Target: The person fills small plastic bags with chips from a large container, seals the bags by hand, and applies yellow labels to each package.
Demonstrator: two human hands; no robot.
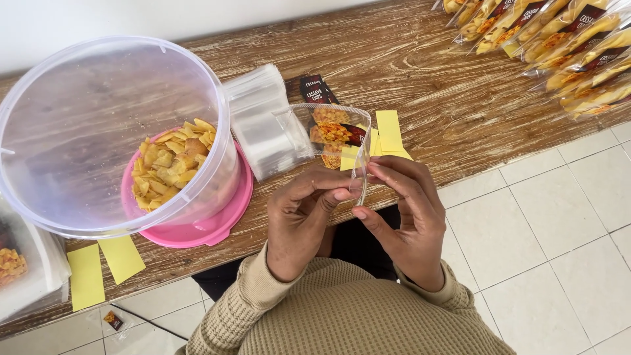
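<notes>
I hold an empty clear bag at its mouth, between both my hands. My left hand pinches the near edge with thumb and fingers closed on the thin plastic, and my right hand pinches the same edge just beside it, also closed on it. The bag goes away from my fingertips, toward the table, and its long axis points away from my body; both hands are equally near to it. The plastic is glossy, soft and a little curled. To my left stands a round clear tub, tilted on a pink lid, with yellow chips inside. Yellow paper strips lie behind the bag on the rough wood.
</notes>
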